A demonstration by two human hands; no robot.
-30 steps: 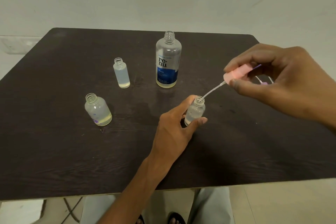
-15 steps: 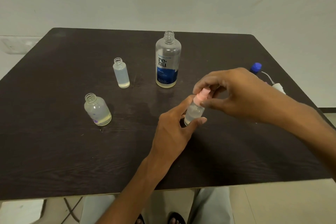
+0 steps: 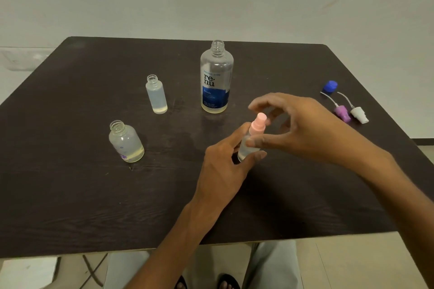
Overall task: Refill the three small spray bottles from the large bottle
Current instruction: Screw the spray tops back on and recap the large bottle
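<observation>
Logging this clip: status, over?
Left hand grips small bottle. Right hand at pink sprayer, grip unclear. Two bottles uncapped. Nothing in the way.
</observation>
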